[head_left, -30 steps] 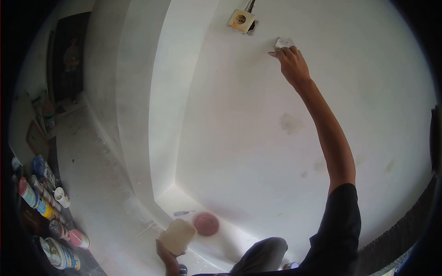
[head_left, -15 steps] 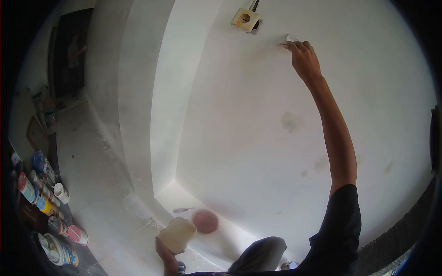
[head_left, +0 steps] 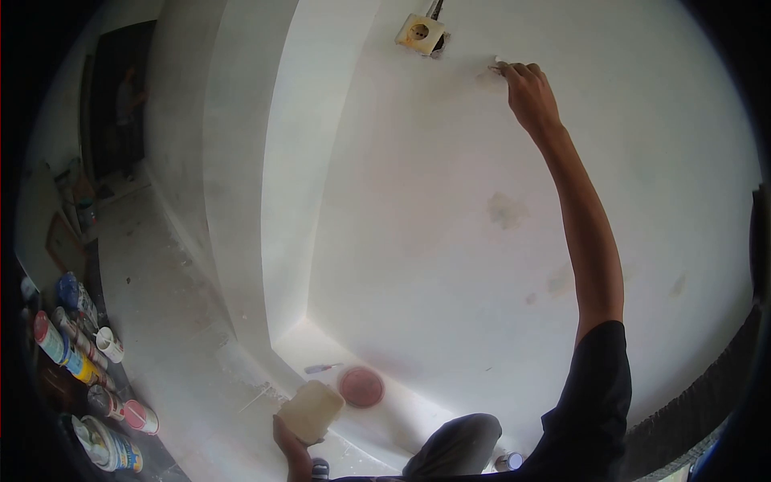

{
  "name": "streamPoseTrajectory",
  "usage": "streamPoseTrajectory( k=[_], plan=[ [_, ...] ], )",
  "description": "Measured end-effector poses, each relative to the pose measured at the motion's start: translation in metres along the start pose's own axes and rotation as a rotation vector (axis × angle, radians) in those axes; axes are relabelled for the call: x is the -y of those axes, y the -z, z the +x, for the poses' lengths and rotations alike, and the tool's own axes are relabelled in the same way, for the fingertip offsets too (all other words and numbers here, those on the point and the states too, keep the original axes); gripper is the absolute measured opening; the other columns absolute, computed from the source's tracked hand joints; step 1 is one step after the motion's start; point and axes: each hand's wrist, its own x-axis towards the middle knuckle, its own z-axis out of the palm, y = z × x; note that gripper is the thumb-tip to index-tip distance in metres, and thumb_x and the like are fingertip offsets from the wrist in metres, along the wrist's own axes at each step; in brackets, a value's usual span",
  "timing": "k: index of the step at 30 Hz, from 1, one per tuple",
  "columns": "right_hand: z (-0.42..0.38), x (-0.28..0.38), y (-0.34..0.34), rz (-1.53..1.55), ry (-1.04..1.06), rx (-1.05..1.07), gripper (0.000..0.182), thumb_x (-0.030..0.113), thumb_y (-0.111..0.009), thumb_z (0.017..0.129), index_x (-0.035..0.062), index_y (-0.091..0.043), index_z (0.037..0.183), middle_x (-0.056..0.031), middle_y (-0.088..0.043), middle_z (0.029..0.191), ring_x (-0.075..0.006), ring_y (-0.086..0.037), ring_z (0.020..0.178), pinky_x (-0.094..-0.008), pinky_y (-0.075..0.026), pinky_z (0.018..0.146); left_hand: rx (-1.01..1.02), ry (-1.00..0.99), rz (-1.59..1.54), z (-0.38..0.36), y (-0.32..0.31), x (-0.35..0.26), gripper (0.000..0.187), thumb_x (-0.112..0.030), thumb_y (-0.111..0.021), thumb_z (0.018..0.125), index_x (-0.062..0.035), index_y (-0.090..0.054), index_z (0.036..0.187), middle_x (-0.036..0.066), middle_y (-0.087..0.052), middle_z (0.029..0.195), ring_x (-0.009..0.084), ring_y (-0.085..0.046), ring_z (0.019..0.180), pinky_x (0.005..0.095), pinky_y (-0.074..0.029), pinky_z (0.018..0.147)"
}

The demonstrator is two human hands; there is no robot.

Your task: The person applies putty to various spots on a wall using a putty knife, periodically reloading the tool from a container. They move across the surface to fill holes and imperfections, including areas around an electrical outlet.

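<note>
Near the top of the white wall (head_left: 418, 201), my right hand (head_left: 532, 95) has its fingers closed on a small flat whitish scraper (head_left: 498, 60), mostly hidden by the fingers. Its edge is at the wall beside a darker rough patch (head_left: 487, 78). Low down, my left hand (head_left: 291, 440) grips a cream-coloured, flat-looking piece with rounded corners (head_left: 312, 411) by its lower edge. Just to the right of that piece, a round reddish lid (head_left: 361, 387) lies on the ledge, with a small screwdriver-like tool (head_left: 323, 369) close by.
A loose yellowed socket (head_left: 419, 34) with exposed wiring is up and left of my right hand. Stains (head_left: 506, 210) mark the wall. Several paint cans (head_left: 112, 442) line the floor at left. A person (head_left: 128, 104) stands in the far doorway. By my knee (head_left: 454, 442) is a small can (head_left: 509, 461).
My right hand has tilted and shifted slightly upward at the wall, so less of the scraper shows. The view has moved a little. My left hand keeps its hold.
</note>
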Motion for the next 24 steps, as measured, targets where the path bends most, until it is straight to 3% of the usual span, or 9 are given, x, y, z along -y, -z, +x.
streamPoseTrajectory(
  k=[6, 8, 10, 12, 16, 18, 21, 22, 24],
  plan=[
    [-0.036, 0.057, 0.004, 0.185, -0.001, 0.182, 0.020, -0.002, -0.054, 0.085, -0.0009, -0.064, 0.102, -0.0154, -0.067, 0.096, -0.0300, -0.060, 0.086, -0.0386, -0.050, 0.078, 0.021, 0.006, -0.005, 0.003, 0.006, 0.005, 0.070, -0.063, -0.033, 0.092, -0.0076, -0.041, 0.133, 0.017, -0.059, 0.116, 0.0315, -0.066, 0.092, 0.0396, -0.056, 0.044],
    [-0.045, 0.073, 0.009, 0.438, -0.196, 0.164, 0.016, 0.003, -0.054, 0.088, -0.0032, -0.064, 0.099, -0.0176, -0.067, 0.091, -0.0312, -0.060, 0.080, -0.0402, -0.049, 0.075, 0.016, -0.006, -0.003, 0.008, 0.008, 0.008, 0.070, -0.063, -0.033, 0.092, -0.0073, -0.040, 0.134, 0.017, -0.058, 0.116, 0.0313, -0.066, 0.091, 0.0399, -0.056, 0.044],
    [-0.057, 0.087, 0.015, 0.498, -0.266, 0.150, 0.016, 0.009, -0.056, 0.091, -0.0046, -0.062, 0.093, -0.0170, -0.065, 0.080, -0.0253, -0.060, 0.072, -0.0389, -0.049, 0.070, -0.009, -0.011, -0.004, 0.008, 0.007, 0.007, 0.070, -0.062, -0.034, 0.092, -0.0070, -0.040, 0.134, 0.017, -0.058, 0.116, 0.0311, -0.066, 0.091, 0.0402, -0.056, 0.044],
    [-0.073, 0.112, 0.045, 0.790, -0.772, 0.490, 0.018, 0.013, -0.056, 0.093, -0.0033, -0.061, 0.088, -0.0101, -0.061, 0.073, -0.0178, -0.057, 0.069, -0.0356, -0.047, 0.070, 0.011, -0.038, 0.022, 0.009, -0.001, -0.001, 0.069, -0.061, -0.035, 0.093, -0.0057, -0.040, 0.133, 0.017, -0.058, 0.116, 0.0310, -0.066, 0.090, 0.0410, -0.056, 0.044],
    [-0.145, 0.189, 0.075, 1.600, -1.151, 0.264, 0.019, 0.014, -0.056, 0.095, -0.0027, -0.060, 0.087, -0.0065, -0.061, 0.082, -0.0150, -0.056, 0.075, -0.0314, -0.047, 0.074, 0.042, -0.090, 0.013, 0.016, -0.019, -0.006, 0.063, -0.055, -0.037, 0.095, -0.0044, -0.043, 0.131, 0.016, -0.058, 0.114, 0.0316, -0.066, 0.088, 0.0426, -0.057, 0.044],
    [-0.182, 0.236, 0.102, 1.776, -1.226, 0.225, 0.020, 0.013, -0.056, 0.095, -0.0051, -0.060, 0.090, -0.0091, -0.062, 0.088, -0.0155, -0.057, 0.079, -0.0312, -0.048, 0.076, 0.034, -0.099, 0.023, 0.031, -0.016, 0.009, 0.061, -0.053, -0.039, 0.095, -0.0024, -0.044, 0.129, 0.017, -0.058, 0.112, 0.0308, -0.067, 0.085, 0.0412, -0.057, 0.044],
    [-0.235, 0.304, 0.141, 1.653, -1.394, 0.288, 0.022, 0.013, -0.055, 0.096, -0.0082, -0.061, 0.097, -0.0120, -0.064, 0.093, -0.0160, -0.059, 0.087, -0.0314, -0.049, 0.082, 0.069, -0.101, 0.029, 0.023, -0.038, -0.005, 0.060, -0.050, -0.039, 0.095, 0.0009, -0.045, 0.127, 0.017, -0.059, 0.109, 0.0299, -0.067, 0.081, 0.0391, -0.058, 0.044],
    [-0.254, 0.328, 0.147, 1.654, -1.293, 0.236, 0.032, 0.020, -0.057, 0.096, -0.0084, -0.062, 0.109, -0.0070, -0.064, 0.089, -0.0106, -0.055, 0.083, -0.0258, -0.044, 0.076, 0.085, -0.061, 0.022, 0.011, -0.050, -0.021, 0.060, -0.049, -0.039, 0.096, 0.0017, -0.044, 0.127, 0.017, -0.059, 0.109, 0.0295, -0.067, 0.081, 0.0386, -0.059, 0.044],
    [-0.270, 0.361, 0.177, 1.456, -1.210, 0.342, 0.028, 0.015, -0.055, 0.095, -0.0059, -0.063, 0.112, -0.0111, -0.067, 0.095, -0.0152, -0.060, 0.088, -0.0280, -0.046, 0.079, 0.092, -0.058, 0.026, 0.011, -0.054, -0.020, 0.058, -0.047, -0.040, 0.096, 0.0012, -0.045, 0.126, 0.017, -0.058, 0.108, 0.0285, -0.067, 0.082, 0.0380, -0.059, 0.043]
  ],
)
